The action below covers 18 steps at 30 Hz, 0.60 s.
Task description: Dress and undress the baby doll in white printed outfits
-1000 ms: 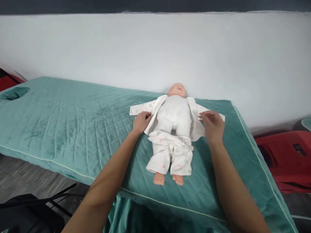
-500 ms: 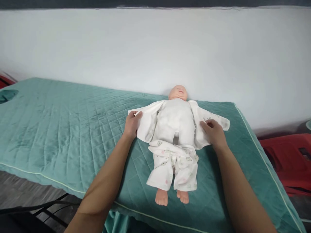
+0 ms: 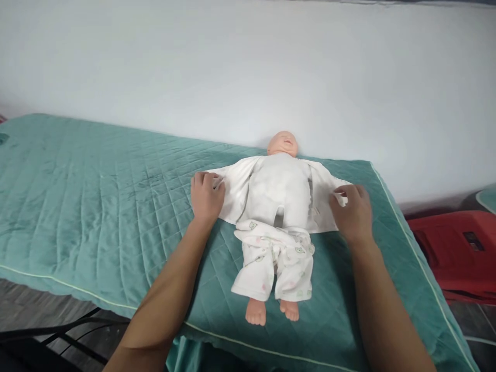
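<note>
1. Pale, plain wall (image 3: 155, 67) rises behind a bed with a green quilted cover (image 3: 96, 206), its edges piped in a light line.
2. On the right part of the bed lies the doll (image 3: 279, 181), face up, its head near the wall and its bare feet (image 3: 256, 312) towards me.
3. Its white jacket (image 3: 237, 191) is spread open, one panel out on each side of the white body.
4. White printed trousers (image 3: 267, 258) cover the legs, the waistband bunched low, below the crotch.
5. With my left grip (image 3: 208, 194) I am at the outer part of the jacket on the left of the view, thumb and fingers curled; I cannot tell whether cloth is pinched between them.
6. My right grip (image 3: 351, 209) is at the opposite panel, fingers bent and thumb towards the cloth; whether it holds any, I cannot tell.
7. Beyond the bed's right edge is a red object (image 3: 457, 253); at lower left, grey flooring (image 3: 23, 299) shows.
</note>
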{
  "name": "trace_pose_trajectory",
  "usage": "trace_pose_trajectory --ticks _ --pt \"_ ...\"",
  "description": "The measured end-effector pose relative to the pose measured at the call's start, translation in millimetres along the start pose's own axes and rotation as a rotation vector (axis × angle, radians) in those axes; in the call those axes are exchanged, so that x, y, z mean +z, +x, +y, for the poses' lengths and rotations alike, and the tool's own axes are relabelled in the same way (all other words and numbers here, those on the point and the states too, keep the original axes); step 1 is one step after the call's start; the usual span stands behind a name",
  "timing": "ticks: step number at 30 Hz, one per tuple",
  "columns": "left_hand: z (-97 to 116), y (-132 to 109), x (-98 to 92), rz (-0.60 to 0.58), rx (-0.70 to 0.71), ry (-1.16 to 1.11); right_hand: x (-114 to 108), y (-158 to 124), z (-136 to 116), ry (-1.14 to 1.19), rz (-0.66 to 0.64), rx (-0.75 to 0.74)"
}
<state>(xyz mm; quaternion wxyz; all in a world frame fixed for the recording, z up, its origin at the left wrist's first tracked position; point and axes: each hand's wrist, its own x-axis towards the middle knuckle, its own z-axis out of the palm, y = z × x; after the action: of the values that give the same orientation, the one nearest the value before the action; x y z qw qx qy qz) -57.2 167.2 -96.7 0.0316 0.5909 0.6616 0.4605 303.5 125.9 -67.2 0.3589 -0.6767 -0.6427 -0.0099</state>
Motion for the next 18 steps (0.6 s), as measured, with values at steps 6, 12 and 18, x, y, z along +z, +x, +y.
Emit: trace_pose_trajectory --ticks 6,12,18 --pt "49 -29 -8.9 -0.624 0.096 -0.547 6 -27 -69 0.425 -0.353 -0.442" --pt "59 -19 -32.8 -1.177 0.277 -0.612 6 -29 -78 0.463 -0.533 -0.588" --pt "54 -13 -37.5 -1.328 0.301 -0.668 5 -30 -82 0.612 -0.688 -0.575"
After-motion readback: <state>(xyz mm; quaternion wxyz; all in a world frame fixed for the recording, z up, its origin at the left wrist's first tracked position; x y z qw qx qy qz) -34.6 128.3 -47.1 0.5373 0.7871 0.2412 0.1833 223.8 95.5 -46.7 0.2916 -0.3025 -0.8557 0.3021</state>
